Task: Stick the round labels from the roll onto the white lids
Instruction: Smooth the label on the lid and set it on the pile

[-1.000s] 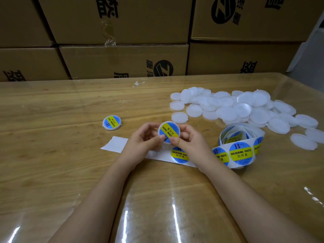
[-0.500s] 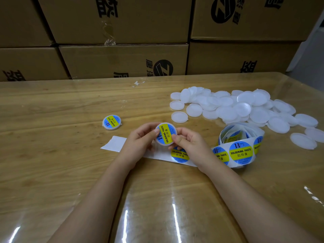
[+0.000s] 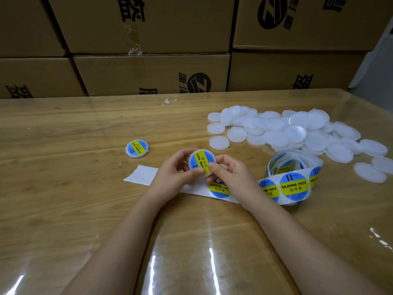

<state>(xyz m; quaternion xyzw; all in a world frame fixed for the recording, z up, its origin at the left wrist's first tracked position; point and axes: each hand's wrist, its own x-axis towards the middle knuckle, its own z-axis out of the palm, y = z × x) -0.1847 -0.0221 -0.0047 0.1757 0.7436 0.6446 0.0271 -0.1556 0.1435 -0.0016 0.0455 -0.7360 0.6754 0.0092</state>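
A white lid bearing a blue and yellow round label [image 3: 201,161] is held up above the table between both hands. My left hand [image 3: 174,175] grips its left edge, thumb on the label's lower part. My right hand [image 3: 229,174] pinches its right edge, thumb also on the label. The label roll [image 3: 294,177] stands to the right, and its backing strip [image 3: 142,174] runs left under my hands with one label [image 3: 219,189] showing on it. A pile of bare white lids [image 3: 287,133] lies at the back right. One labelled lid [image 3: 137,148] lies to the left.
Stacked cardboard boxes [image 3: 148,73] line the far edge of the wooden table [image 3: 63,188], which has a glossy clear cover. A small scrap [image 3: 169,101] lies near the back edge.
The lid has been turned in my fingers, so the label's yellow band now runs more upright. Both thumbs have slid along the label's lower edge.
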